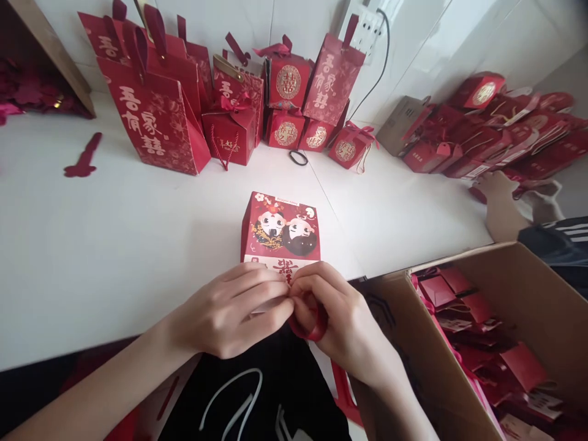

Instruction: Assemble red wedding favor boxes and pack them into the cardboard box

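A red and white gift box printed with two cartoon figures lies flat on the white table, its near end at the table's front edge. My left hand is closed on that near end, fingers curled over the box's flap. My right hand pinches the same end from the right and has a red ribbon loop running under its fingers. The two hands touch at the fingertips. The box's near edge is hidden under them.
Several assembled red gift bags and boxes stand along the wall. A black hair tie lies behind the box. A pile of flat red boxes sits at the right. An open cardboard carton with red pieces stands at my right.
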Available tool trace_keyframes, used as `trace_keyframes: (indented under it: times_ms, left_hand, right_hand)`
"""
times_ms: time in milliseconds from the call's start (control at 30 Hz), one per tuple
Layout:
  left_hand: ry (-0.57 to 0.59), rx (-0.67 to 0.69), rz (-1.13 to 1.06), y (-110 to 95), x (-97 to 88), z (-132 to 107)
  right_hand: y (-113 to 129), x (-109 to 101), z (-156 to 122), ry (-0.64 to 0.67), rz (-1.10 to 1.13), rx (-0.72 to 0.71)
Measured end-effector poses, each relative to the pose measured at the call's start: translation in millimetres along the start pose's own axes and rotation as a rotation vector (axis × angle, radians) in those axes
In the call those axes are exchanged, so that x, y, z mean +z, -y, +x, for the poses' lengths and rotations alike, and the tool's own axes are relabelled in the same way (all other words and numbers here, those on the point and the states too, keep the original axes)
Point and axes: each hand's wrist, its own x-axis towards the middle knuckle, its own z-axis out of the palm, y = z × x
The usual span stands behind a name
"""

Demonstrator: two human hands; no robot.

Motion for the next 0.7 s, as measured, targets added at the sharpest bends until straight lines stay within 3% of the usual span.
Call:
trace_keyframes:
  times_ms: [167,333,433,600,700]
  left_hand:
    - [-0.051,-0.061,-0.003,-18.9,6.0,-17.0]
    - [-0.106,-0.058,-0.025,-33.8,-0.8,-23.3]
    - [-0.080,-0.153,-0.077,-44.0,-12.0,-18.0]
    - [-0.225,-0.291,-0.143,-55.8,-27.0,-3.6]
    - [-0.256,-0.344,-0.205,-58.8,-33.6,1.2]
  right_hand:
    - [3.5,10.7,-17.3,-0.053,0.035,0.024]
    - [13.7,-6.2,-25.8,-0.069,0.097,0.012]
    - [19.5,-17.6,-29.2,-0.117,0.096,0.009]
    - [35.0,-28.5,-33.6,-0.139,-0.075,-0.143]
    - [49.8,-37.8,-38.0,-0.107,-0.127,-0.252]
